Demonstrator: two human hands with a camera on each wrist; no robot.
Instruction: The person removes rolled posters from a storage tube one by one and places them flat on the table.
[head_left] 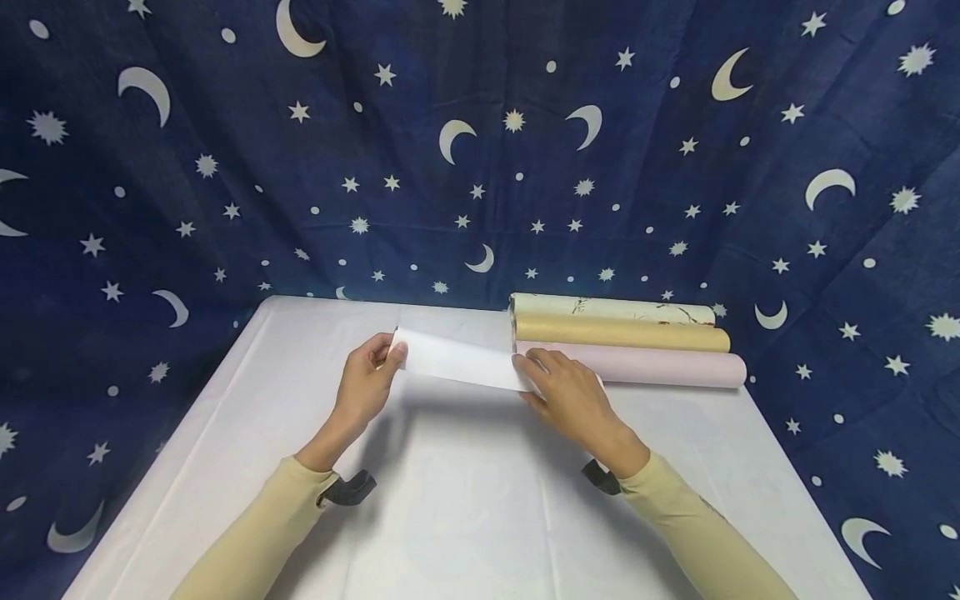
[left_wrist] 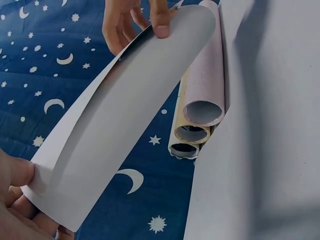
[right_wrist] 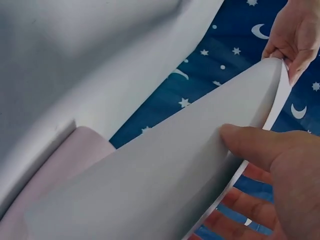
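A white sheet of paper [head_left: 457, 360], curved over on itself lengthwise, is held up above the table between both hands. My left hand [head_left: 363, 385] pinches its left end, thumb on the near face. Toward the other end my right hand [head_left: 576, 402] holds the sheet, and part of that end is hidden behind the hand. In the left wrist view the paper [left_wrist: 115, 135] bows with a gap along its folded side. The right wrist view has the right thumb pressed on the paper [right_wrist: 165, 165], with the other fingers behind it.
Three rolls lie side by side at the back right of the white-covered table [head_left: 465, 517]: a cream roll with a branch pattern [head_left: 622, 310], a yellow roll [head_left: 622, 334] and a pink roll [head_left: 667, 367]. A dark blue curtain [head_left: 420, 250] with moons and stars hangs behind.
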